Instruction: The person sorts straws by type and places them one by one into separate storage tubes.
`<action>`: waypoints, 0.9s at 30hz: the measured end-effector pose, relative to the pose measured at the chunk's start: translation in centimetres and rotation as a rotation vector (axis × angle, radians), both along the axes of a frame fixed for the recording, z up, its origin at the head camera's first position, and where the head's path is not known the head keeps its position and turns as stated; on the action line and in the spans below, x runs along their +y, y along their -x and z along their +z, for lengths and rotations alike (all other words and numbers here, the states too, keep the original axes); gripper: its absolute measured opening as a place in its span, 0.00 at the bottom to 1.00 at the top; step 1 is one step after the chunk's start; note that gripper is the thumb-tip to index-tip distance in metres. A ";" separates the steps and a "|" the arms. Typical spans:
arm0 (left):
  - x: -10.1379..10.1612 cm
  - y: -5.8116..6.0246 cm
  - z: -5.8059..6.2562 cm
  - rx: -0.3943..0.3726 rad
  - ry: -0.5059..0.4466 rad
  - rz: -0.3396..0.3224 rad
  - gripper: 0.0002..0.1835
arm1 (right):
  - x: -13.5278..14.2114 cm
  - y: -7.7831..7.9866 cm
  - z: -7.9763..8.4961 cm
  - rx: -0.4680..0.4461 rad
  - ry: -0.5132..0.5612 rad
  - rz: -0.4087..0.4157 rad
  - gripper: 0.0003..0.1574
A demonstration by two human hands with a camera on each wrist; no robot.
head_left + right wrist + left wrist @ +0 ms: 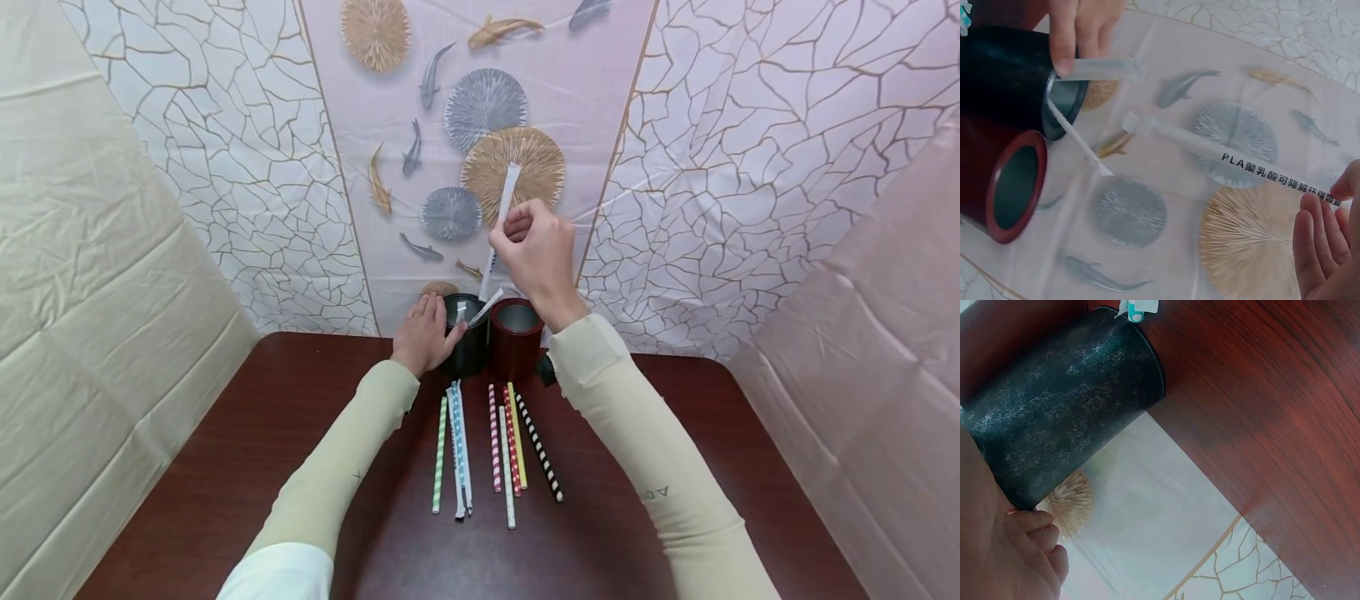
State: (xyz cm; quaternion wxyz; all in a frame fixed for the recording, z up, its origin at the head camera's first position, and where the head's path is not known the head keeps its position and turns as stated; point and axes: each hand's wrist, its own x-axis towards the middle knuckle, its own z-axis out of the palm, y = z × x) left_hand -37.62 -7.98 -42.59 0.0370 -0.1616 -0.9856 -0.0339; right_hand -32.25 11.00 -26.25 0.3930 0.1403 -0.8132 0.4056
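My right hand point(542, 254) pinches a white paper-wrapped straw point(1200, 147) between thumb and fingers, holding it tilted above the two cups. Printed lettering runs along its wrapper. At the rim of the black cup point(467, 354), my left hand point(423, 335) grips the edge, thumb near the opening; in the left wrist view, curled fingers point(1038, 528) show by that rim. Two white wrapped straws stick out of this cup; one straw point(1079, 134) leans toward the neighbouring cup. Close beside it stands a dark red cup point(516, 350), in which no straw shows.
In front of the cups, several patterned straws lie on the dark wooden table point(637, 483), among them a green striped straw point(439, 454) and a black striped straw point(538, 447). Wrapped blue straws point(459, 450) lie between. A patterned cloth point(247, 158) hangs behind the table.
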 end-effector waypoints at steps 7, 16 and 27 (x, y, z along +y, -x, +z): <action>0.0 0.1 0.0 0.002 0.011 0.009 0.47 | -0.5 0.7 -2.1 -0.005 0.034 0.010 0.08; 0.0 0.0 0.0 0.001 0.014 0.012 0.47 | -1.2 1.6 -5.0 -0.055 0.051 0.021 0.07; 0.0 0.1 -0.1 -0.005 0.016 0.018 0.47 | -1.9 2.6 -7.7 -0.114 0.048 0.005 0.07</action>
